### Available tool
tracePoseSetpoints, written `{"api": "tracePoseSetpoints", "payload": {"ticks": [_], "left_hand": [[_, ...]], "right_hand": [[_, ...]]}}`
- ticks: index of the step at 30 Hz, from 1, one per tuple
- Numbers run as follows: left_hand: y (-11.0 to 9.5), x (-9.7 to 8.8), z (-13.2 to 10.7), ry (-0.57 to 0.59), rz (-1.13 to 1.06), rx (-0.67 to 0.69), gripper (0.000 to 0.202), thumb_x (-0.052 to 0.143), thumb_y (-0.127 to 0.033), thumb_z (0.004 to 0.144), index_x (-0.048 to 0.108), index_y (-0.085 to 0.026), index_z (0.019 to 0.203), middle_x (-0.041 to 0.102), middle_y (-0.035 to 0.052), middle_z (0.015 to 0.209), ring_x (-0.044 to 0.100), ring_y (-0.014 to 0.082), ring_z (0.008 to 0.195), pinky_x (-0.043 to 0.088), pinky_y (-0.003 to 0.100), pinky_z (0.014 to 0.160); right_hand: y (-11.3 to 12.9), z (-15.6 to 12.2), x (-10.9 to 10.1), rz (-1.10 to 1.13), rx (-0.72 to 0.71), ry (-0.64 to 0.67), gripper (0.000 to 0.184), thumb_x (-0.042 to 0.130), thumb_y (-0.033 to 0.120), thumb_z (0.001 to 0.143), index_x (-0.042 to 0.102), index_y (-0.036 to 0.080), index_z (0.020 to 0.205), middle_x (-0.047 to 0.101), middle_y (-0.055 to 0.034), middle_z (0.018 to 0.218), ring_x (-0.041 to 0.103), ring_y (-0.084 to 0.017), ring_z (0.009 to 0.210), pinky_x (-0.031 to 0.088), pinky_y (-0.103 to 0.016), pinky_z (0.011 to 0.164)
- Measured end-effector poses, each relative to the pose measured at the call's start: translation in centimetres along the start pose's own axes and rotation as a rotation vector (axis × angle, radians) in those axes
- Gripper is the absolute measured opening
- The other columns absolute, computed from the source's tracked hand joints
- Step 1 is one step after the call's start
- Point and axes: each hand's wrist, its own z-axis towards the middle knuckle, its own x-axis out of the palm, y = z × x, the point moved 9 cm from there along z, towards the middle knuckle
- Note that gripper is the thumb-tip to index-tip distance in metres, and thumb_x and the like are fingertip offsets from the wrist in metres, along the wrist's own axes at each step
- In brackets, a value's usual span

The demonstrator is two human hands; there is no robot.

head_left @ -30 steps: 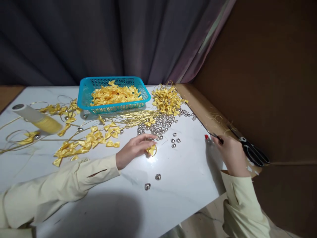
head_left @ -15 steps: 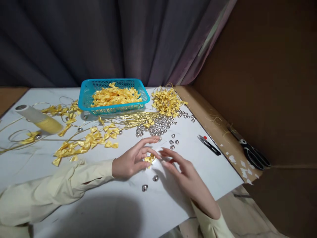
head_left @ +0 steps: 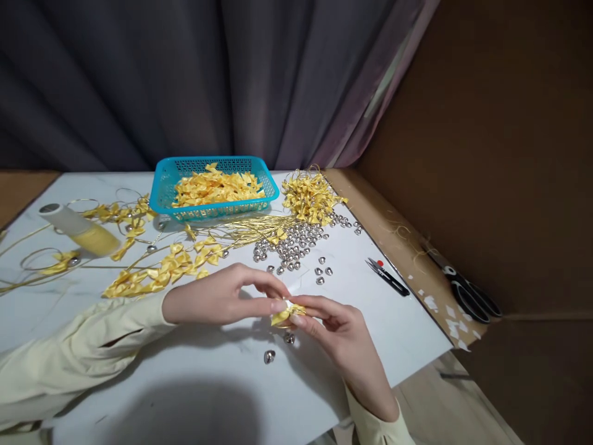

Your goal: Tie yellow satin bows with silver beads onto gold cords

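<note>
a: how does the left hand (head_left: pixel 215 301) stand?
b: its thumb and forefinger pinch the left side of a yellow bow (head_left: pixel 280 317), held above the near middle of the white table (head_left: pixel 398 334).
a: and the right hand (head_left: pixel 345 337)?
b: pinching too, thumb and forefinger at the bow's right side, where thin gold loops show. the two hands' fingertips are close; i cannot tell whether they touch.
a: anything near them?
b: two silver hearts (head_left: pixel 269 356) lie just on the near side of the bow. a pile of more hearts (head_left: pixel 299 241) sits on the far side of the hands, with a few strays at its right.
a: farther off?
b: a blue basket (head_left: pixel 162 185) full of bows, a clump of looped bows (head_left: pixel 308 196) to its right, and gold cords (head_left: pixel 252 228) before them.
a: at the right?
b: black snips (head_left: pixel 393 283) on the table, then black-handled scissors (head_left: pixel 467 300) past its edge.
</note>
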Motion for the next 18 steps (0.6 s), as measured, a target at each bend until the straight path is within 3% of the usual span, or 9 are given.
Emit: {"api": "tracePoseSetpoints", "payload": {"ticks": [5,9,13,18], "left_hand": [[-0.1,0.0,-0.6,-0.112,0.136,-0.008,0.023,0.055,-0.030,0.086,0.071,-0.021,0.100,0.073,0.0009,0.084,0.065,0.0155,0.070,0.046,0.021,0.063],[-1.6,-0.4,-1.1,-0.225,0.308,0.115,0.020,0.054,-0.024,0.087,0.072,-0.022,0.094,0.073,0.0022,0.082,0.065,0.0166,0.072,0.045,0.024,0.066],[-2.6,0.3,-1.9,-0.261,0.528,0.237,0.023,0.047,-0.019,0.090,0.069,-0.019,0.096,0.070,0.0056,0.081,0.062,0.0186,0.075,0.044,0.027,0.068],[-2.7,0.8,-2.7,-0.348,0.690,0.305,0.025,0.041,-0.021,0.092,0.066,-0.018,0.090,0.065,0.0075,0.073,0.057,0.0186,0.068,0.044,0.028,0.063]], "right_hand": [[0.5,-0.2,0.1,-0.042,-0.029,-0.053,0.016,0.069,0.027,0.076,0.069,0.020,0.090,0.075,-0.0020,0.077,0.070,-0.018,0.074,0.054,-0.030,0.071],[0.6,-0.3,-0.1,-0.106,-0.045,-0.063,0.019,0.069,0.026,0.076,0.066,0.020,0.094,0.073,-0.0009,0.076,0.068,-0.017,0.071,0.053,-0.029,0.070],[0.7,-0.4,-0.4,-0.167,-0.052,-0.084,0.018,0.065,0.027,0.079,0.065,0.021,0.097,0.073,0.0004,0.072,0.067,-0.015,0.070,0.052,-0.029,0.074],[0.9,-0.8,-0.7,-0.227,-0.088,-0.214,0.015,0.064,0.027,0.079,0.068,0.020,0.092,0.074,-0.0011,0.071,0.069,-0.017,0.067,0.056,-0.028,0.068]]}}
